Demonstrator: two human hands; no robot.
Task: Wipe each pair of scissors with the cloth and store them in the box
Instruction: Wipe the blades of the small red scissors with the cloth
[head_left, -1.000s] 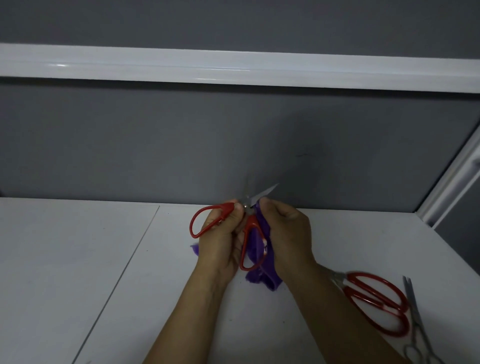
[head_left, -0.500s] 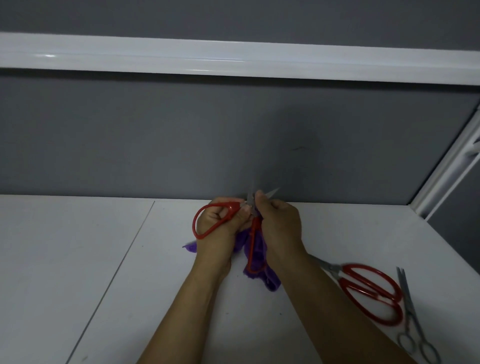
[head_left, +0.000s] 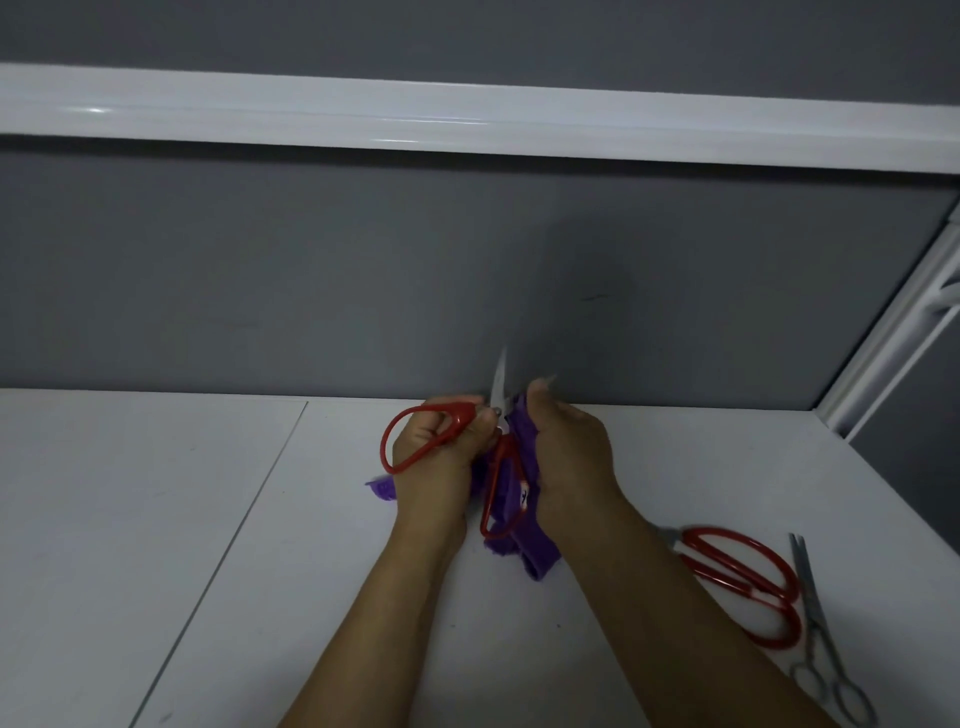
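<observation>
Near the centre of the frame, red-handled scissors (head_left: 460, 413) are held open above a white table (head_left: 156, 519). One handle loop is gripped by the left hand (head_left: 436, 462). A purple cloth (head_left: 540, 561) is clutched by the right hand (head_left: 566, 447), apparently round one blade, while the other blade points up. The steel is likely stiff, sharp and slippery, so the handles are judged the safest hold. At lower right lie larger red scissors (head_left: 722, 571) and small steel scissors (head_left: 813, 613). No box is seen.
</observation>
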